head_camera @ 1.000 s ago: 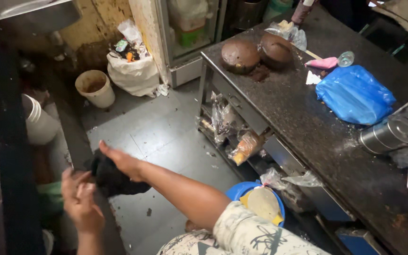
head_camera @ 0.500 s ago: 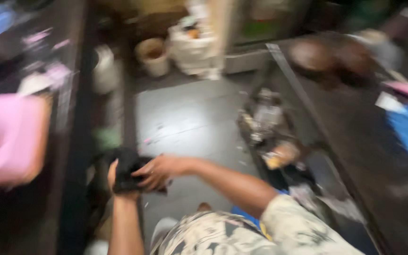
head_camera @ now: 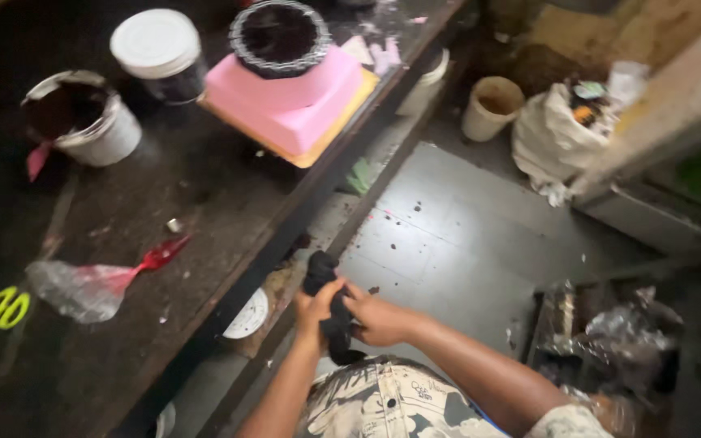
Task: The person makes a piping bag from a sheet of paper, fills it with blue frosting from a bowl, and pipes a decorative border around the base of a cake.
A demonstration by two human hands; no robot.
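Both hands now together at the dark counter (head_camera: 204,268) edge, no longer apart over the grey floor (head_camera: 464,243). Left hand (head_camera: 316,308) and right hand (head_camera: 376,318) clenched on a black cloth (head_camera: 330,304), bunched between them. Pink cake box (head_camera: 285,101) newly in view on the counter.

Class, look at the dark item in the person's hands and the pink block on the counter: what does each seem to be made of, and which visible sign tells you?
Black cloth: likely soft fabric, matt; it bunches and droops between the left hand and right hand.
Pink block: perhaps foam or plastic, smooth and matt, with crisp square edges; the look leaves it open.
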